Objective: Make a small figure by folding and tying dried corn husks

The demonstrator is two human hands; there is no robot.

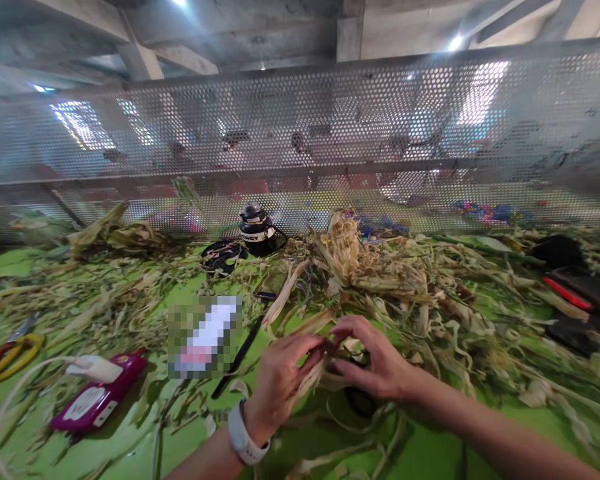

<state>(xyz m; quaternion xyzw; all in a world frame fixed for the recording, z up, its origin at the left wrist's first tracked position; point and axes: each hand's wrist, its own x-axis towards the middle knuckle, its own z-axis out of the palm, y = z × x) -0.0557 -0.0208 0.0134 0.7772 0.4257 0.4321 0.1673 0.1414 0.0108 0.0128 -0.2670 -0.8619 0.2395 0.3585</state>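
Observation:
My left hand [285, 373], with a white watch on its wrist, is closed around a bundle of pale dried corn husk strips [307, 388]. Close against it, my right hand [373, 360] curls its thumb and fingers about the far end of the husk. The fingertips of both hands meet there, and the exact pinch is partly hidden. Loose husk strips [325, 461] lie beneath the hands on the green table [135, 450]. A larger bunch of dried husk [347, 250] rests just beyond them.
A black bottle [257, 230] stands before the perforated metal screen [290, 120]. At left are a magenta power strip [100, 397] with a white plug [94, 368] and scissors [17, 350]. A blurred-out phone-like object [207, 337] lies mid-table. A black-and-red object [580, 300] sits right.

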